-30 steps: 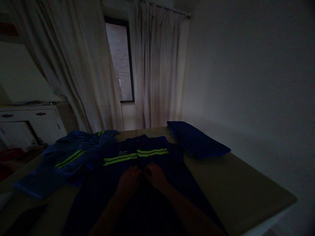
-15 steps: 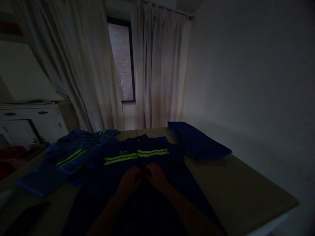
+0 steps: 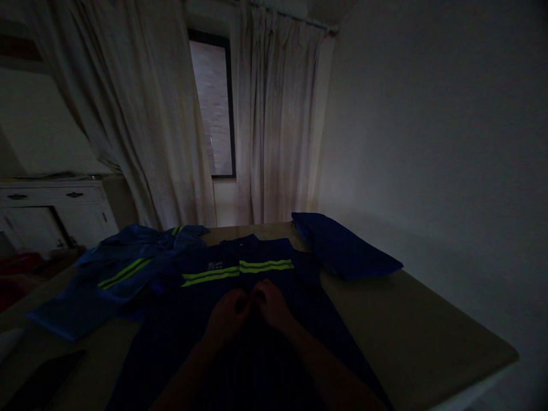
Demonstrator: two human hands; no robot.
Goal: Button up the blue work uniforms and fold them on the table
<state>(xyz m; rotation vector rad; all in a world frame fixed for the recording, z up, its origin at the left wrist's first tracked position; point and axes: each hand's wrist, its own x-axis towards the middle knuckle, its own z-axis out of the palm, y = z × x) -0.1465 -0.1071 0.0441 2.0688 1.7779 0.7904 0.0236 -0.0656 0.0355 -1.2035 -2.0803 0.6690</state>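
Observation:
A dark navy work jacket (image 3: 201, 319) with yellow-green reflective stripes across the chest lies flat on the table (image 3: 428, 337), collar away from me. My left hand (image 3: 225, 315) and my right hand (image 3: 270, 305) rest side by side on its front, just below the stripes, fingertips pinched at the centre closure. The room is dim, so what the fingers hold is hard to make out.
A lighter blue striped jacket (image 3: 115, 274) lies crumpled at the left. A folded blue garment (image 3: 342, 245) sits at the back right. Behind the table hang pale curtains (image 3: 274, 125) around a window; a white cabinet (image 3: 51, 214) stands at the left. A dark flat object (image 3: 38, 382) lies near left.
Both hands stay together on the jacket front with only slight finger motion. The view has shifted a little.

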